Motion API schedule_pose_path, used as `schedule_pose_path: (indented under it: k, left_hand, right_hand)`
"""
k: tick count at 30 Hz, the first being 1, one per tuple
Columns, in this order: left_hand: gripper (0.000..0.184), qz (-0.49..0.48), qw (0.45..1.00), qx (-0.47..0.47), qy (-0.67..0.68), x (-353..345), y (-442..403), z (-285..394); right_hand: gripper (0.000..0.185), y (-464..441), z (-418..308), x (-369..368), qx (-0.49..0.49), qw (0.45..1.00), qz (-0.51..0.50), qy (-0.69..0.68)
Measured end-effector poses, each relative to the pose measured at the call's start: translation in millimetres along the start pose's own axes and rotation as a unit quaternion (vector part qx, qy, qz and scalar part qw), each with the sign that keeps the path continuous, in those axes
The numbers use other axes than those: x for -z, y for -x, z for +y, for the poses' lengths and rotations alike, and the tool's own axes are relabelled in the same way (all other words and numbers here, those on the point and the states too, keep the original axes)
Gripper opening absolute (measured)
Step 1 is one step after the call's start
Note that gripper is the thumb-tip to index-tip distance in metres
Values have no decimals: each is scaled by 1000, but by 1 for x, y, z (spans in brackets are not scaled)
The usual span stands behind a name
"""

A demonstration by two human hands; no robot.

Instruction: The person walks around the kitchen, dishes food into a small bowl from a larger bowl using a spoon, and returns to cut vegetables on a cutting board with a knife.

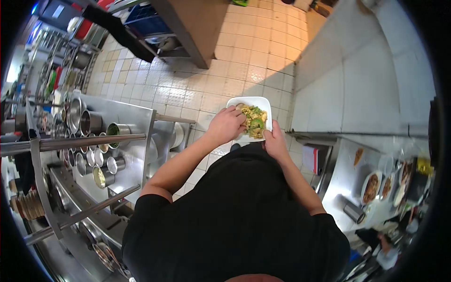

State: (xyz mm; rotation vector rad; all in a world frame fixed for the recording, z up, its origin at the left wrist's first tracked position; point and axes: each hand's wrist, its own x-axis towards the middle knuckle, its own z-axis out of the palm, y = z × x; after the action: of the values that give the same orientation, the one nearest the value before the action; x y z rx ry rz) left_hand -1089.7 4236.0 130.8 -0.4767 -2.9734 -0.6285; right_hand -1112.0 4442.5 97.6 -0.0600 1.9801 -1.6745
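Note:
A white, square-cornered plate (266, 104) is held out in front of my body. On it lies a heap of yellow food (253, 113) with bits of green and a round green piece. My right hand (276, 141) grips the plate's near right edge, thumb on the rim. My left hand (226, 126) is over the plate's left side, fingers curled down at the food. Its fingertips are partly hidden, so what they pinch, if anything, does not show.
A steel counter (136, 113) with several metal pots stands at left, crossed by steel rails (94, 141). A white wall (352, 80) rises at right, above a steel counter (345, 160) bearing an oval dish of food (371, 187). Tiled floor (197, 94) lies ahead.

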Motion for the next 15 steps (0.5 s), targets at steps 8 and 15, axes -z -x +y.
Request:
schedule_pose_path:
  k: [8, 15]
  left_hand:
    - [22, 29, 941, 246, 232, 106, -32, -109]
    - [21, 131, 895, 306, 298, 208, -75, -173]
  right_hand:
    - [31, -136, -95, -49, -14, 984, -179, 4]
    - [36, -262, -205, -91, 31, 946, -316, 61]
